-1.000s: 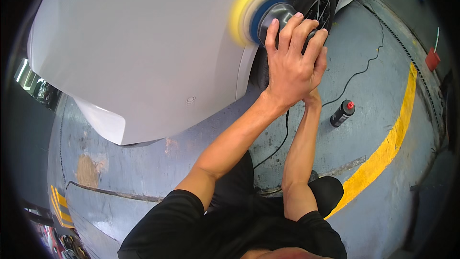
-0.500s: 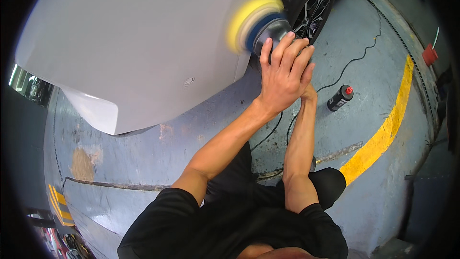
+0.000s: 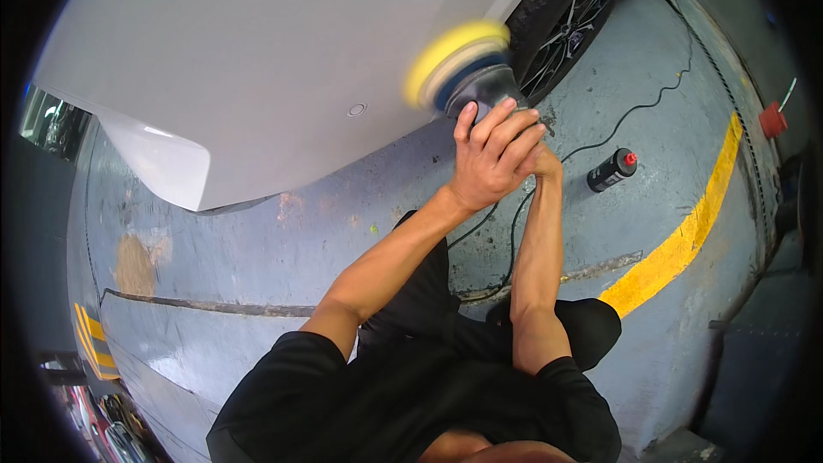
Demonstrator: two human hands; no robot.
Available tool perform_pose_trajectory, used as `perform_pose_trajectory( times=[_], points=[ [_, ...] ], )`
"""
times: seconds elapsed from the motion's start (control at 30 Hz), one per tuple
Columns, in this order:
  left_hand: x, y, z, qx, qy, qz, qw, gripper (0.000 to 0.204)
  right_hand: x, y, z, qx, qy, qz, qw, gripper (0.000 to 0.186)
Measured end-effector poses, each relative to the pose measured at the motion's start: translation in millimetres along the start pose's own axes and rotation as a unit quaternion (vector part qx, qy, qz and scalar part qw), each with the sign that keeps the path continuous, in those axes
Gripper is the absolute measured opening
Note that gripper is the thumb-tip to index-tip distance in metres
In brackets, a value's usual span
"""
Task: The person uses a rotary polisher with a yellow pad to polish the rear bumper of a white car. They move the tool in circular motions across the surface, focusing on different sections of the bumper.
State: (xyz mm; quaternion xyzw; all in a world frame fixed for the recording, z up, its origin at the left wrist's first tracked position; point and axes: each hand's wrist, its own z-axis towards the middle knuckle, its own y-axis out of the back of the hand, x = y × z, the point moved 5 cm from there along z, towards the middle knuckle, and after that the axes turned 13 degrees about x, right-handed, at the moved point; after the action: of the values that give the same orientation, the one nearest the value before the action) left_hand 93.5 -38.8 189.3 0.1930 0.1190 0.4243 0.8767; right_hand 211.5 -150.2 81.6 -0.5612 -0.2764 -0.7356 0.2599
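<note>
Gripping a polisher [image 3: 476,86] in both hands, left hand [image 3: 490,159] over right, beside white car panel [image 3: 257,60], grey floor [image 3: 283,249].

Polisher [image 3: 470,77] against car panel [image 3: 257,60], bottle [image 3: 610,171] on floor [image 3: 257,240] right

Lighting is bright and even, with soft glare on the white car panel [image 3: 257,60]. The yellow polishing pad [image 3: 453,60] is motion-blurred. Straight edges bend toward the rim; frame corners are black.
</note>
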Motion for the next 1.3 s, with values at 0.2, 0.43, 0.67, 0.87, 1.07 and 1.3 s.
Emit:
perform_pose_trajectory(
  times=[0.2,0.43,0.67,0.87,1.07,1.3],
  points=[
    [9,-1,-29,0.01,-0.01,0.015,1.0,0.031,-16,-7,6,0.086,-0.033,0.007,0.996,0.064],
    [17,1,-57,0.015,-0.004,0.023,1.0,0.034,-32,-22,9,0.167,-0.063,0.01,0.984,0.06],
    [24,10,-81,0.01,-0.001,0.031,0.999,0.033,-40,-40,10,0.19,-0.084,0.017,0.978,0.057],
    [30,30,-96,0.01,0.007,0.025,1.0,0.034,-36,-63,15,0.193,-0.083,0.032,0.977,0.064],
    [36,66,-111,0.004,0.007,0.028,1.0,0.035,-16,-100,21,0.233,-0.085,0.077,0.966,0.082],
    [45,111,-129,-0.017,0.025,0.03,0.999,0.037,18,-144,30,0.269,-0.094,0.03,0.958,0.074]
  ],
)
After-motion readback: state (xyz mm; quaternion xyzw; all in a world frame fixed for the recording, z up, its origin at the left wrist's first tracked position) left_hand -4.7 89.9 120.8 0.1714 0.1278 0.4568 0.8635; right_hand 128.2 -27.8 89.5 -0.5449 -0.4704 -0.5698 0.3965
